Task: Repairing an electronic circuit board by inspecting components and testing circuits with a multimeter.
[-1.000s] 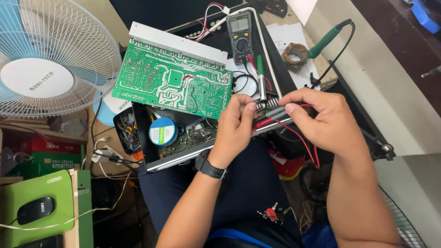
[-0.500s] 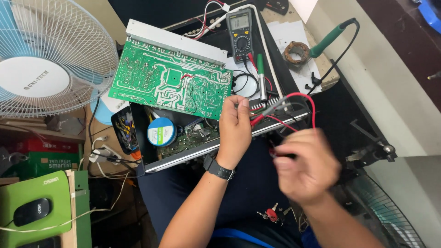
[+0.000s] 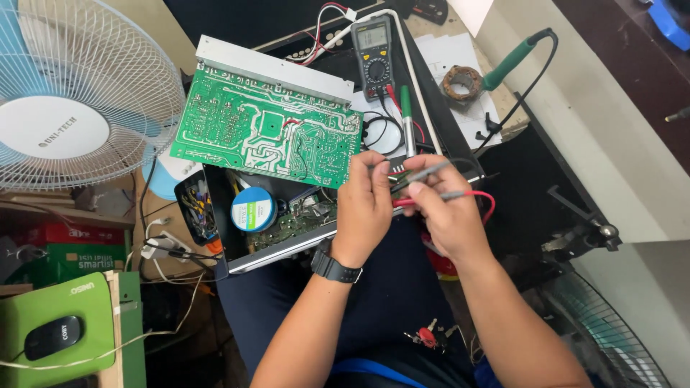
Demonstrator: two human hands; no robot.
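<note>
Left hand (image 3: 365, 208) pinching small component, right hand (image 3: 445, 208) gripping red multimeter probe (image 3: 460, 194) at 3 o'clock of green circuit board (image 3: 269, 133); probe light, stiff, best held pencil-wise.

A single head-worn camera looks steeply down from close above the person's lap, facing forward over the open chassis (image 3: 287, 237) and green board (image 3: 266, 133) toward the desk's (image 3: 460, 68) near edge.

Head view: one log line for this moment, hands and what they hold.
left hand: at open chassis edge, small part pinched | right hand: holding red probe lead | green circuit board: tilted up | multimeter: behind
</note>
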